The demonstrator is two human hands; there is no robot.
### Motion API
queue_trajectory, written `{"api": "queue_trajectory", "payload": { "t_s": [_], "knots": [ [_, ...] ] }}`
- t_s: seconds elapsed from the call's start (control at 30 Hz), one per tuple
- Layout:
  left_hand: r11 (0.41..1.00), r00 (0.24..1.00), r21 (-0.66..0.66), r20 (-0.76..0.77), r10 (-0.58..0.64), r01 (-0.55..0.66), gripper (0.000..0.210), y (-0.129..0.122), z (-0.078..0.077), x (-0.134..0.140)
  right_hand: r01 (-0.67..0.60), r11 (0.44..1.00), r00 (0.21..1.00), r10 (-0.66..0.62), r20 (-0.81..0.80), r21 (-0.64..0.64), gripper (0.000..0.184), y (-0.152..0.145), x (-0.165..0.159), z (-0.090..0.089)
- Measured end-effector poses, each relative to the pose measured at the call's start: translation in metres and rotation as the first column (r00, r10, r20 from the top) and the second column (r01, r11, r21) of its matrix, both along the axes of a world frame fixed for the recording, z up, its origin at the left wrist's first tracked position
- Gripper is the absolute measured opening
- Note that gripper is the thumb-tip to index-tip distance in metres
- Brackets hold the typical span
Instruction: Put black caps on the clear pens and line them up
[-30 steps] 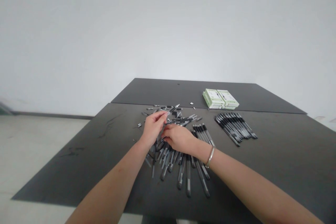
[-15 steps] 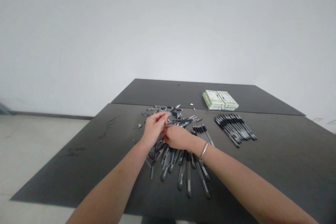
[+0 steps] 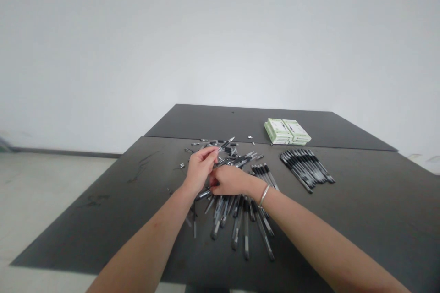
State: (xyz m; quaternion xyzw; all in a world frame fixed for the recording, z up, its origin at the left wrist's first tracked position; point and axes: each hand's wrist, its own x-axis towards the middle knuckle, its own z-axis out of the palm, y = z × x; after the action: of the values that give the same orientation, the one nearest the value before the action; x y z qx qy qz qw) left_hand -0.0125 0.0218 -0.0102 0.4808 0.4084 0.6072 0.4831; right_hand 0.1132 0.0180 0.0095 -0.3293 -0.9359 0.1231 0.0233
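Between the thumb and fingers of my left hand [image 3: 200,166] is a pen [image 3: 226,144], its pointed metal tip slanting up to the right. Just right of it, my right hand [image 3: 229,180] is closed low over a heap of pens and pen parts [image 3: 220,217]; its fingertips are turned away, so I cannot make out what they grip. A clear barrel with dark parts [image 3: 203,194] sticks out to the left below its fingers. Some of the heap is hidden under both hands.
A row of capped pens [image 3: 307,169] lies fanned out on the right of the dark table [image 3: 357,201]. Behind it are stacked green and white boxes [image 3: 288,132]. Small shiny pieces [image 3: 182,165] lie left of the heap, and a few more lie farther back.
My right hand has shifted slightly down and left over the heap, and the loose parts left of it have been disturbed. The left hand still holds the pen in nearly the same place.
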Motion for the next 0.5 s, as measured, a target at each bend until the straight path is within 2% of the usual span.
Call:
{"api": "queue_trajectory", "payload": {
  "t_s": [0.1,0.2,0.27,0.33,0.4,0.5],
  "knots": [
    [1.000,0.999,-0.003,0.039,-0.005,0.005,0.027,0.000,0.001,0.000,0.042,0.999,0.991,-0.042,-0.125,-0.003,0.010,-0.002,0.005,0.000],
    [0.999,0.994,-0.011,0.104,-0.033,0.034,0.026,-0.002,0.002,0.000,0.126,0.989,0.925,-0.146,-0.352,-0.078,0.006,-0.005,0.016,-0.001],
    [0.998,0.990,-0.021,0.129,-0.048,0.051,0.026,-0.003,0.004,0.001,0.173,0.964,0.831,-0.253,-0.495,-0.202,0.006,-0.008,0.029,-0.002],
    [0.997,0.989,-0.033,0.132,-0.058,0.063,0.027,-0.004,0.005,0.002,0.172,0.915,0.713,-0.371,-0.595,-0.364,0.007,-0.010,0.045,-0.003],
    [0.995,0.988,-0.040,0.128,-0.083,0.089,0.027,-0.006,0.006,0.003,0.131,0.855,0.601,-0.471,-0.645,-0.502,0.011,-0.012,0.062,-0.003],
    [0.988,0.983,-0.045,0.115,-0.142,0.148,0.026,-0.007,0.006,0.004,0.129,0.762,0.385,-0.628,-0.676,-0.634,0.021,-0.013,0.087,-0.002]
  ]
}}
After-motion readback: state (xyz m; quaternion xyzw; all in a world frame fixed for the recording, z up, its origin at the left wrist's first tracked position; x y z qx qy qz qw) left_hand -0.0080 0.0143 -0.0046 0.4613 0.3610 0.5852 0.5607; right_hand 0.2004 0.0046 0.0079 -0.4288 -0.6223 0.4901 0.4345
